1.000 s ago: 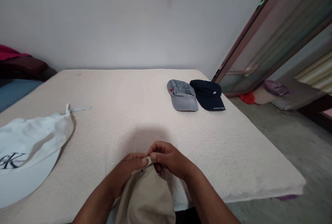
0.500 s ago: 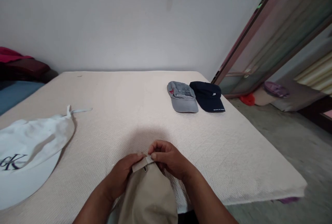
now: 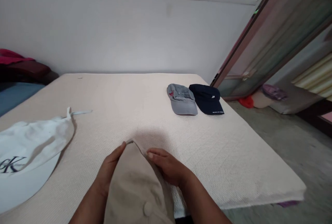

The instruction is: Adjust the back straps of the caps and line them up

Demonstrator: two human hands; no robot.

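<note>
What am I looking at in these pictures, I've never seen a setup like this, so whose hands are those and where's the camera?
There's no machine here, just a person's bare left hand and right hand. A camera worn on that person's head takes every picture, looking forward and down. Both hands hold a beige fabric cap by its edge. On the cream textured cover lie a white cap with dark letters at left and, farther back at right, a grey cap with red embroidery beside a navy-blue cap.
</note>
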